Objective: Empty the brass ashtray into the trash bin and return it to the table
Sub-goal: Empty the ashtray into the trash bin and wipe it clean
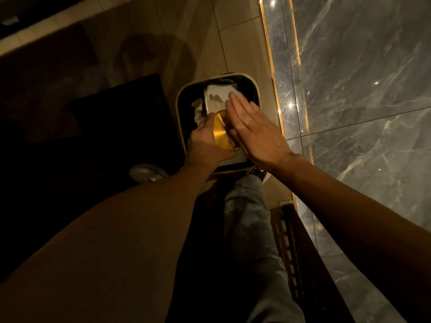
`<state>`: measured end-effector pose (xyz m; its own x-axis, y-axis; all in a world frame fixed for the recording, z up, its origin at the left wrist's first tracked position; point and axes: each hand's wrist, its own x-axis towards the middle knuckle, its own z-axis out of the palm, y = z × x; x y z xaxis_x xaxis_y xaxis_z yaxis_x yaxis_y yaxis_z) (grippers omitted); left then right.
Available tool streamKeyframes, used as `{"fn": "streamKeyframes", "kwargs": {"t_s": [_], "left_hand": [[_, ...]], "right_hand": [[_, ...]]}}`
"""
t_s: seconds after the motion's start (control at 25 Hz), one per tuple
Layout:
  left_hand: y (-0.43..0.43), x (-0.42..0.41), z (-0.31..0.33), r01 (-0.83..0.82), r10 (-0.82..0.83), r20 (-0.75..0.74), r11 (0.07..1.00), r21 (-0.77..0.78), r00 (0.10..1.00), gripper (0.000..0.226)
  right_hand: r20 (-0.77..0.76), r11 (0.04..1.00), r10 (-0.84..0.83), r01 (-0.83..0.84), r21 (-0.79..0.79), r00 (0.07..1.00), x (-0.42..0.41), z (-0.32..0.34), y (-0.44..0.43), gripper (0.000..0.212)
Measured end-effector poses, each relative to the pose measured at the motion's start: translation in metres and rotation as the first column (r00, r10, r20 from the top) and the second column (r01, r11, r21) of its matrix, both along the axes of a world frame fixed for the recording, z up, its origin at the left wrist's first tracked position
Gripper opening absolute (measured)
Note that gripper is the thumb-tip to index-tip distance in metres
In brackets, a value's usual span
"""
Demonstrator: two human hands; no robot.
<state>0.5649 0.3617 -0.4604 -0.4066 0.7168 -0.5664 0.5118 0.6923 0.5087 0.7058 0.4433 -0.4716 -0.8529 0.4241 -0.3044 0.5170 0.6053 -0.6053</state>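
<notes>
The brass ashtray (222, 134) is tipped on its side over the trash bin (182, 99), its shiny round underside facing me. My left hand (205, 145) grips it from the left. My right hand (251, 131) is flat with fingers straight, lying against the ashtray's right side. The bin is square with rounded corners, a pale rim and a dark liner. White crumpled paper (217, 99) lies inside it. The ashtray's inside is hidden from me.
A grey marble wall (361, 101) with a lit gold strip runs along the right. A dark piece of furniture (116, 117) stands left of the bin. My leg in grey trousers (247, 217) is below the bin, beside dark slatted wooden furniture (293, 252).
</notes>
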Motion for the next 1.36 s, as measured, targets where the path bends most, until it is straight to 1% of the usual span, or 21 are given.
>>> {"fn": "streamKeyframes", "kwargs": {"t_s": [0.08,0.12,0.2,0.24,0.32,0.36,0.48,0.52,0.6,0.64,0.72,0.76,0.88,0.92,1.0,1.04,1.12,1.16,1.24,1.28,1.36], "left_hand": [[0.001,0.003,-0.001,-0.012,0.012,0.023,1.0,-0.018,1.0,0.09],[0.0,0.003,-0.002,-0.017,0.017,0.02,1.0,-0.013,1.0,0.09],[-0.001,0.002,-0.004,-0.022,0.022,0.011,1.0,0.0,1.0,0.09],[-0.001,0.0,-0.004,-0.024,0.024,0.008,1.0,-0.007,1.0,0.091],[-0.002,0.0,-0.004,-0.027,0.027,0.007,1.0,-0.01,1.0,0.09],[-0.003,0.002,-0.005,-0.031,0.031,0.005,1.0,-0.002,1.0,0.089],[0.0,0.002,-0.007,-0.028,0.028,0.005,1.0,-0.013,1.0,0.087],[0.001,0.001,-0.008,-0.025,0.026,0.014,0.999,-0.032,1.0,0.088],[0.003,0.003,-0.008,-0.023,0.024,0.022,0.998,-0.053,0.999,0.09],[0.002,0.003,-0.009,-0.021,0.021,0.017,0.999,-0.042,1.0,0.091],[0.003,0.002,-0.01,-0.012,0.012,0.014,1.0,-0.02,1.0,0.091],[0.003,0.002,-0.01,-0.004,0.005,0.016,1.0,-0.024,1.0,0.09],[0.003,0.002,-0.011,0.002,-0.001,0.03,1.0,-0.03,1.0,0.093],[0.001,0.002,-0.011,0.0,0.0,0.024,1.0,-0.024,1.0,0.093],[0.0,0.001,-0.012,0.012,-0.012,0.028,1.0,-0.021,1.0,0.094],[0.0,0.002,-0.01,0.017,-0.016,0.038,1.0,-0.023,0.999,0.095],[0.001,0.005,-0.008,0.012,-0.011,0.047,1.0,-0.026,0.999,0.094],[0.002,0.006,-0.009,0.008,-0.007,0.043,1.0,-0.021,0.999,0.093],[0.003,0.006,-0.01,0.013,-0.012,0.036,1.0,-0.023,0.999,0.093],[0.003,0.005,-0.01,0.018,-0.017,0.035,0.999,-0.031,0.999,0.094],[0.001,0.003,-0.009,0.017,-0.015,0.038,0.999,-0.035,0.999,0.095]], "right_hand": [[0.04,0.993,0.109,-0.107,-0.043,0.993,-0.001,-0.001,-0.002,0.057],[0.032,0.994,0.107,-0.106,-0.035,0.994,-0.001,0.0,-0.003,0.057],[0.001,1.0,-0.001,0.001,0.002,1.0,-0.003,-0.001,-0.001,0.056],[0.002,1.0,-0.018,0.018,-0.001,1.0,-0.003,-0.001,-0.001,0.056],[0.048,0.997,0.07,-0.068,-0.035,0.996,-0.002,-0.004,-0.003,0.057],[0.055,0.995,0.086,-0.083,-0.046,0.995,-0.001,-0.004,-0.004,0.057],[-0.031,0.999,-0.04,0.039,-0.014,0.999,-0.004,0.0,-0.002,0.055],[-0.037,1.0,-0.023,0.022,-0.022,0.999,-0.005,0.001,-0.003,0.054],[-0.006,0.996,0.074,-0.074,-0.043,0.997,-0.004,0.001,-0.006,0.057],[0.003,0.996,0.072,-0.072,-0.043,0.997,-0.002,0.001,-0.006,0.057],[-0.008,0.999,-0.032,0.031,-0.024,0.999,-0.001,0.002,-0.003,0.054],[-0.007,0.998,-0.052,0.052,-0.025,0.999,-0.002,0.004,-0.001,0.055],[0.039,0.995,0.078,-0.075,-0.063,0.996,0.001,0.001,-0.002,0.056],[0.023,0.997,0.066,-0.065,-0.052,0.998,0.001,0.0,-0.002,0.055],[-0.005,0.999,-0.017,0.017,-0.028,1.0,0.0,0.001,-0.001,0.055],[-0.006,0.999,-0.012,0.012,-0.034,1.0,-0.001,0.002,-0.001,0.056],[0.022,0.997,0.069,-0.068,-0.049,0.997,0.001,0.0,-0.003,0.059],[0.02,0.997,0.063,-0.063,-0.035,0.998,0.003,0.0,-0.004,0.058],[-0.004,1.0,-0.017,0.017,0.001,1.0,0.006,0.0,-0.004,0.054],[-0.009,1.0,-0.021,0.021,-0.009,1.0,0.005,0.001,-0.004,0.054],[0.022,0.997,0.058,-0.057,-0.051,0.998,0.006,0.002,-0.005,0.056]]}}
